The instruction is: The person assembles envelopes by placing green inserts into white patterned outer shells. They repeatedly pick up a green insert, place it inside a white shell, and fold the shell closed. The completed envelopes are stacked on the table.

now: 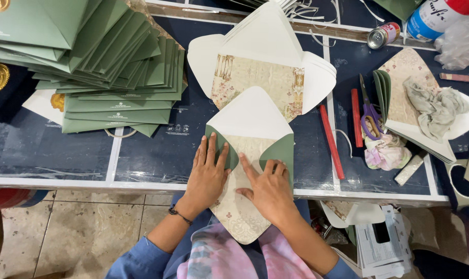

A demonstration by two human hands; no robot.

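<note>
At table edge, centre: envelope (250, 155), unfolded, patterned lining up, long axis running from body toward table's far side, lower point overhanging the edge; side flaps green, folded inward. Left hand (207, 173) flat, fingers spread, pressing left flap; right hand (269, 187) flat, fingers loosely together, on lining just beside right flap (both equally near, one per side). Behind, touching top flap: stack of open envelopes (260, 67). Far left: green envelopes (115, 77), fanned. Right: scissors (369, 111), red sticks (331, 142), rag (433, 106). Envelope's lower tip against clothing, hard to make out.
</note>
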